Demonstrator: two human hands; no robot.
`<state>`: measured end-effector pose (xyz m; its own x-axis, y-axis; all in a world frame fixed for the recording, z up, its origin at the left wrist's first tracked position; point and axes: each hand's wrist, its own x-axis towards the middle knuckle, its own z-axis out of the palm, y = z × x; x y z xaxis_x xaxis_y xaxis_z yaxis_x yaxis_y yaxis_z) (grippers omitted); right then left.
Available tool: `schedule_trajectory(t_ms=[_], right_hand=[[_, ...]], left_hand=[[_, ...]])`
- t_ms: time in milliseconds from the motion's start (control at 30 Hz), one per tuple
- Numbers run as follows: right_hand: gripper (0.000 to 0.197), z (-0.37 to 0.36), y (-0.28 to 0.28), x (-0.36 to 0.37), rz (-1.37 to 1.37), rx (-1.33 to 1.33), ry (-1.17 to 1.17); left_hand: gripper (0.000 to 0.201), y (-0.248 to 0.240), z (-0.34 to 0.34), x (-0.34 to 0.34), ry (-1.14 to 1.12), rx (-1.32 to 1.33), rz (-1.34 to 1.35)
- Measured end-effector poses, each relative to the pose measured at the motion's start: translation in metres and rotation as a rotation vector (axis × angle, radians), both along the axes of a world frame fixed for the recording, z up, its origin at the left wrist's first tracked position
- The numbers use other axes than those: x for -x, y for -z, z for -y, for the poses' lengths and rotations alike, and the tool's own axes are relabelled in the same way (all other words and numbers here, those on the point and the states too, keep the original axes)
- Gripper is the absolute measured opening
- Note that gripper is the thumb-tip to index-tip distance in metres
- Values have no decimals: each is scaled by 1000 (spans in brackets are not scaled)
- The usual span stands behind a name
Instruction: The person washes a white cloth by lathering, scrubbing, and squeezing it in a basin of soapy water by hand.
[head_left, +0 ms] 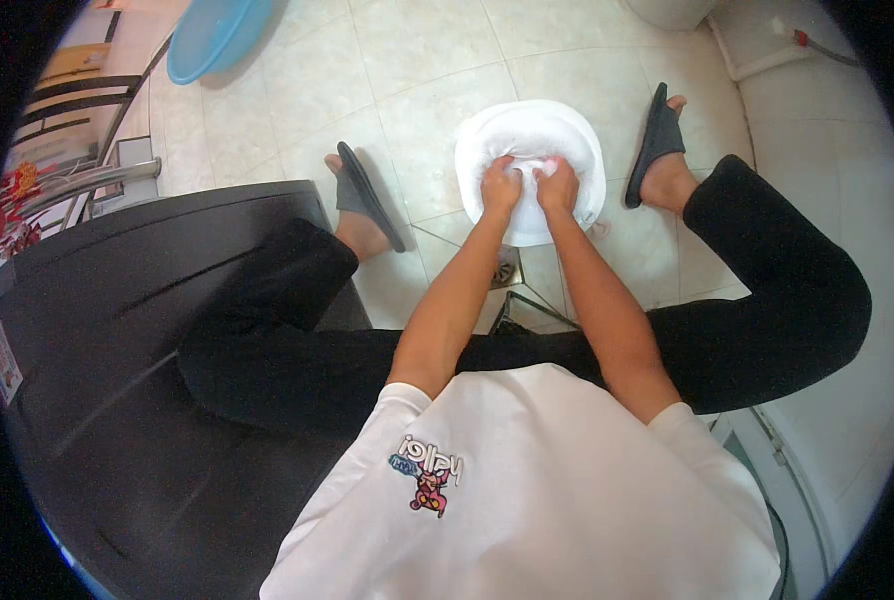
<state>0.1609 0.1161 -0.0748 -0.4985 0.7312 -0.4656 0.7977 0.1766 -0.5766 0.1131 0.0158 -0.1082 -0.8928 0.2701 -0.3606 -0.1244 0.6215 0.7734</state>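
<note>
A round white basin (595, 150) rests on the tiled floor between my feet. Inside it lies wet-looking white cloth (533, 164), partly bunched up; white on white, its edges are hard to make out, and I cannot tell whether there is foam around it. My left hand (501, 188) is closed on the cloth, thumb turned inward. Close beside it on the right, my right hand (557, 188) also grips the cloth with curled fingers. A small pinkish patch shows by the right fingertips. Both forearms reach down into the basin.
A blue basin (219, 40) stands at the far left. Just nearer than the white basin is a floor drain (507, 270). My feet in dark slippers (367, 195) flank the basin. A large black surface (117, 350) fills the left; a pale wall (817, 180) bounds the right.
</note>
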Motion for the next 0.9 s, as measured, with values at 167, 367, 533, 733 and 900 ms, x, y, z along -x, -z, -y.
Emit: schedule_trajectory(t_ms=[167,367,533,733,900], right_hand=[[51,2,10,6,34,-64,-100],[59,-7,10,3,-2,59,164],[46,-4,-29,13,-252,137,229],[32,12,-55,16,-490,75,207],[26,36,-103,23,-498,125,-126]], left_hand=[[38,21,14,12,-83,-97,175],[40,-27,-12,-5,-287,71,151],[53,-37,-26,-9,-362,113,233],[69,-50,-30,10,-748,-536,785],[61,-25,-1,28,-573,-1021,1269]])
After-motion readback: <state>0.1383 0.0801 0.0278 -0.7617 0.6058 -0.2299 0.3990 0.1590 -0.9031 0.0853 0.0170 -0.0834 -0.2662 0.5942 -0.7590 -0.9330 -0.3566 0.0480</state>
